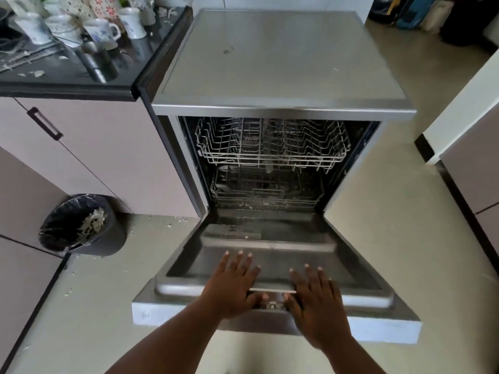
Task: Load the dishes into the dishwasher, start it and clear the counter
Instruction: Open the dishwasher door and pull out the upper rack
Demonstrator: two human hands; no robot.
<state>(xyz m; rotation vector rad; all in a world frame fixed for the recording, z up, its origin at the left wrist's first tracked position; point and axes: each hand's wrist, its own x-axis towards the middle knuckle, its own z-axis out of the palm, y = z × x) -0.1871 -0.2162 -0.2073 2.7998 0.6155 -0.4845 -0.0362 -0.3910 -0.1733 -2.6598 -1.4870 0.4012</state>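
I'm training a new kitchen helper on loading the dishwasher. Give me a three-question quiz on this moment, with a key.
1. True or false: the dishwasher door is folded down open.
2. Where do the mugs stand? A) upper rack B) black counter C) floor
3. Fill in: both hands rest on the door's front ____.

Key
1. True. The left hand and right hand lie flat on it, fingers straight.
2. B. They stand on the counter; the upper rack and lower rack show no dishes.
3. Edge.
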